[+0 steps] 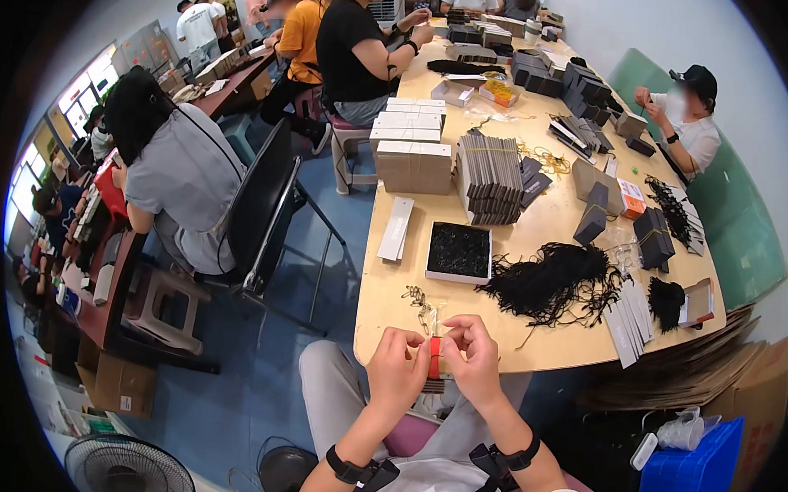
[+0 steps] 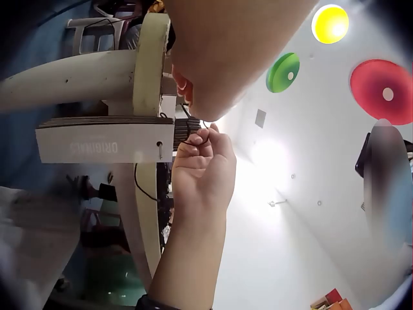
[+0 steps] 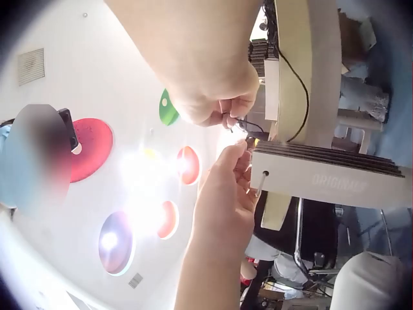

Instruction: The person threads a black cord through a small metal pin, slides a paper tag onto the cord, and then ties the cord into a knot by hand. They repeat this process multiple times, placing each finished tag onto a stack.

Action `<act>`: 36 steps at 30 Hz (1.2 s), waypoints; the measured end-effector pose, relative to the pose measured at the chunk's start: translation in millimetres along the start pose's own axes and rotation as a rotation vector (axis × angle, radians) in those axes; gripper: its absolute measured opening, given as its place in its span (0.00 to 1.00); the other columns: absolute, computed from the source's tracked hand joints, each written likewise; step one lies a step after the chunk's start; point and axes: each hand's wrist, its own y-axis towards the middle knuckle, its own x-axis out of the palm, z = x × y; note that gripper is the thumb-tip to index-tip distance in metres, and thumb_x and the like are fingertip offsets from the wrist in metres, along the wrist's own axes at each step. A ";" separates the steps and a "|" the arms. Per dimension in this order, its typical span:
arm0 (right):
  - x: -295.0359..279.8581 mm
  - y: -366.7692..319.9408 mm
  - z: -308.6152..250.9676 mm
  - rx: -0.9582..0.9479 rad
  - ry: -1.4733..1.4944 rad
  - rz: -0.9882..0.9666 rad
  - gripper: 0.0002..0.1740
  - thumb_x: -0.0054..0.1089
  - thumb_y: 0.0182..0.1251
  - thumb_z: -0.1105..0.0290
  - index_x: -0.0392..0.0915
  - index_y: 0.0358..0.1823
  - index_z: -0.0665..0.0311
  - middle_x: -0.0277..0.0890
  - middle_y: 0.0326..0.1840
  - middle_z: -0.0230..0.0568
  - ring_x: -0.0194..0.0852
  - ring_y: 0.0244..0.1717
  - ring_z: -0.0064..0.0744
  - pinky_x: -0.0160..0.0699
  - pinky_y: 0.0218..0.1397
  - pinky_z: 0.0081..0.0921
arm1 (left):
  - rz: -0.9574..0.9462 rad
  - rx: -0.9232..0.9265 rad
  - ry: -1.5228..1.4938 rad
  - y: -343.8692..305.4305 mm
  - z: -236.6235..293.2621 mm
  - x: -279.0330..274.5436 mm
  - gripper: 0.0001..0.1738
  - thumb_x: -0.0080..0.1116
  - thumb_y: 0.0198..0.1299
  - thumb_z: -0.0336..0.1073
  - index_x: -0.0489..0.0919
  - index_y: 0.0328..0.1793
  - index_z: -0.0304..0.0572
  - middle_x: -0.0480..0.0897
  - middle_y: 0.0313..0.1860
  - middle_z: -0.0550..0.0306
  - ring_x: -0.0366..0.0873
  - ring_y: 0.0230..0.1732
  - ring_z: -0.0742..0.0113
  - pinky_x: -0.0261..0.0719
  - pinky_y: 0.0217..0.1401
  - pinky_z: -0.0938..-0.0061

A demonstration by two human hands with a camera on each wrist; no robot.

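A stack of printed cards (image 2: 97,145) (image 3: 329,174) lies below the hands, its top card holed near one end. In the head view, a red piece (image 1: 435,356) shows between the hands at the table's near edge. The left hand (image 1: 397,367) (image 2: 226,64) (image 3: 222,187) and right hand (image 1: 475,362) (image 2: 203,171) (image 3: 213,84) face each other with fingers bent, fingertips close together. Each hand pinches part of a thin black cord (image 2: 183,141) (image 3: 253,124) just above the stack's end. The fingers partly hide the cord's path.
On the table (image 1: 374,306) are a box of black pieces (image 1: 460,251), a pile of black cords (image 1: 549,282), loose white cards (image 1: 396,229) and bundled card stacks (image 1: 492,176). People sit around it. A fan (image 1: 130,469) stands at lower left.
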 end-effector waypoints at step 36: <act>-1.7 -10.1 10.1 0.292 0.267 -0.185 0.06 0.52 0.71 0.71 0.69 0.43 0.66 0.74 0.33 0.31 0.73 0.32 0.16 0.71 0.33 0.14 | 0.009 -0.069 -0.403 -15.3 -2.2 4.0 0.05 0.56 0.62 0.27 0.75 0.39 0.30 0.75 0.38 0.54 0.79 0.34 0.71 0.78 0.35 0.79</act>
